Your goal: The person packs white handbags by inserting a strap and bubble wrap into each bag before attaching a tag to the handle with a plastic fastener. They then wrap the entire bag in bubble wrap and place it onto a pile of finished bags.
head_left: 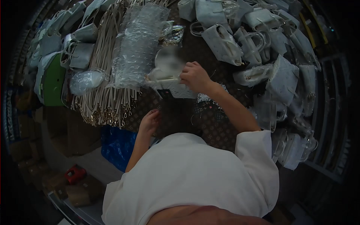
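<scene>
A small white handbag (180, 91) lies in front of me on the dark patterned table, with a dark tag (164, 93) at its front left. My right hand (195, 77) is at the bag's upper right side. Its fingers are curled closed against the bag. Below and left of the bag, close to the table's front edge, is my left hand (150, 122). Its fingers are bent together in a pinch, and whatever they may hold is too small to make out. A whitish, blurred shape (167, 62) stands just behind the bag.
Many beige straps with metal clasps (108, 108) hang over the front edge at left. Bubble wrap (138, 41) lies beside them. Wrapped white handbags (283, 80) crowd the right side. Small scraps (204, 98) lie near my right forearm. A blue plastic bag (118, 146) is below the table.
</scene>
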Available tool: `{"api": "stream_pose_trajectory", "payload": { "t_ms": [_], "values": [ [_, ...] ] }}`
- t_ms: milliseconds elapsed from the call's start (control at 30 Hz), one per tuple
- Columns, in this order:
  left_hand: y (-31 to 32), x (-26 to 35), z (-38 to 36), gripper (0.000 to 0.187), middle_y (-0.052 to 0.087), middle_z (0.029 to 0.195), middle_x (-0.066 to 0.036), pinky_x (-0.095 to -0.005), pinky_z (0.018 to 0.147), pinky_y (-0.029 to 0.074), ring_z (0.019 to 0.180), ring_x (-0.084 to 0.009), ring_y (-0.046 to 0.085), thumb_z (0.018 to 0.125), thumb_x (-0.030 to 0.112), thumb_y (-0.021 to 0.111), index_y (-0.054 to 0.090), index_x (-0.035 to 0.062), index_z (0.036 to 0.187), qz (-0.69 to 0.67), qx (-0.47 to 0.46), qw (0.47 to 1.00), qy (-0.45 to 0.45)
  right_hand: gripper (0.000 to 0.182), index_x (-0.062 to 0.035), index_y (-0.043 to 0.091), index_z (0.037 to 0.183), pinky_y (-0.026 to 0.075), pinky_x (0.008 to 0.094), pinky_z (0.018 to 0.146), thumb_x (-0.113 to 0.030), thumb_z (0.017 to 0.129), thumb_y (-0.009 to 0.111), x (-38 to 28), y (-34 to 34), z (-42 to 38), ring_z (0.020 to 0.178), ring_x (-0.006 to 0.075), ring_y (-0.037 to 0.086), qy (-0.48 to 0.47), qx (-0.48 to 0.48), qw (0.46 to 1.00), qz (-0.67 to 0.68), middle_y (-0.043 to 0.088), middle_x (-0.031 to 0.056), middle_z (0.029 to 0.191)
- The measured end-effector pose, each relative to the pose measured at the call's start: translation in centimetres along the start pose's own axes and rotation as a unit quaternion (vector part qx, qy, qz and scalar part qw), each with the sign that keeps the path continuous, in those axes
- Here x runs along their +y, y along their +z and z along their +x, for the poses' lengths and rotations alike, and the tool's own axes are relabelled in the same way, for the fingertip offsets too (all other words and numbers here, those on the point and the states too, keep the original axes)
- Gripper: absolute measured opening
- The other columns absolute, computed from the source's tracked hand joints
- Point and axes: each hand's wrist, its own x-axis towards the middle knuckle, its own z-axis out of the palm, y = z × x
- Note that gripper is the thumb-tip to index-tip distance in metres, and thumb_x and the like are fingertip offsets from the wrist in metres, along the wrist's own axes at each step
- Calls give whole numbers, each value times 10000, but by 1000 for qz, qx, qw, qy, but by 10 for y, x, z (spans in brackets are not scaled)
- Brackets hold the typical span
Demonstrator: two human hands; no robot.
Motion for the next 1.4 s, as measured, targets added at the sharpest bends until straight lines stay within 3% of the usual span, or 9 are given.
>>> {"api": "stream_pose_trajectory", "payload": {
  "t_ms": [233,400,500,567,633,833,900,1133,1400],
  "values": [
    [3,12,4,130,584,862,-28,-259,679,480,766,-132,562,827,101,586,552,73,949,47,38,997,38,272,-7,664,807,423,230,612,-266,743,715,75,-153,19,698,88,554,463,212,835,210,626,13,763],
    [32,25,29,128,587,812,-9,-249,642,458,717,-104,546,829,93,575,558,58,951,192,8,975,110,411,-11,635,976,464,286,689,-312,715,741,216,-204,-8,859,181,560,503,469,687,233,602,85,984],
    [47,51,57,181,570,863,-51,-265,645,455,720,-142,544,792,84,598,559,36,963,350,1,917,192,400,-48,633,1015,484,357,766,-351,757,680,320,-217,-43,925,258,564,624,399,671,21,592,104,1035],
    [62,86,68,293,517,971,-110,-319,736,442,841,-232,522,746,95,638,536,24,1011,540,92,691,471,386,-71,628,1034,473,385,814,-367,785,629,296,-201,-37,937,275,567,668,371,644,-33,596,112,1036],
    [65,128,88,413,443,1063,-157,-365,836,393,974,-320,449,706,115,671,502,16,1070,580,219,528,580,395,-41,616,1042,463,359,794,-347,793,613,306,-194,-43,900,257,580,674,348,651,-25,605,120,1012],
    [19,260,153,467,455,1082,-182,-381,886,369,1003,-319,448,710,216,679,509,-15,1078,514,356,503,597,447,39,585,1033,438,328,743,-358,829,556,312,-200,-89,829,213,585,579,157,793,107,629,124,922],
    [10,310,151,452,507,1004,-183,-381,860,404,951,-327,498,701,220,669,530,-27,1053,442,355,617,546,356,33,589,1018,453,311,734,-280,850,563,246,-186,-69,824,190,587,500,248,829,-45,631,111,921],
    [-102,500,155,569,408,1258,-211,-449,956,353,1171,-349,383,719,368,632,496,-16,1116,585,616,445,284,139,-1,607,964,477,298,736,-32,836,563,82,-109,-7,860,195,587,210,236,927,-204,598,110,917],
    [-116,505,150,502,555,1107,-200,-414,868,421,1019,-342,531,707,371,667,583,42,1077,779,502,305,221,389,26,602,907,470,362,673,-335,769,650,100,89,28,771,309,600,490,-41,862,125,606,187,896]
  ]
}}
